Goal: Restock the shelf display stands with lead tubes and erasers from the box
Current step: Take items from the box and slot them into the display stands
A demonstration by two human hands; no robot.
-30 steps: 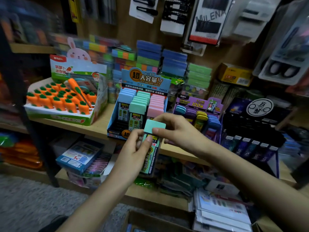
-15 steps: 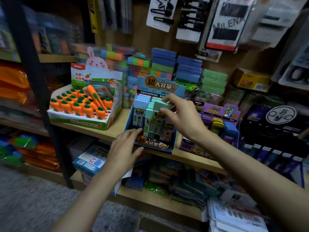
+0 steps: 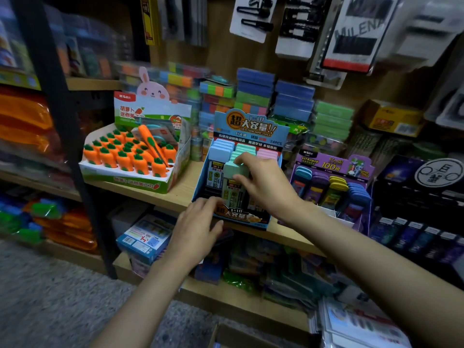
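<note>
Nearest, the left hand (image 3: 198,229) lies spread on the front lip of the blue cardboard display stand (image 3: 251,126): brace there. Beyond, the right hand (image 3: 266,184) pinches a mint-green-capped lead tube (image 3: 234,172) in the middle row; press it straight down beneath the fingertips.

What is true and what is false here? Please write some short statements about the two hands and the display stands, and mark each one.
1. The right hand grips a green-capped lead tube in the blue display stand. True.
2. The left hand holds an eraser. False: it holds nothing; its fingers lie at the blue stand's front.
3. The carrot stand is right of the blue stand. False: it is on the left.
4. The purple stand is right of the blue stand. True.
</note>
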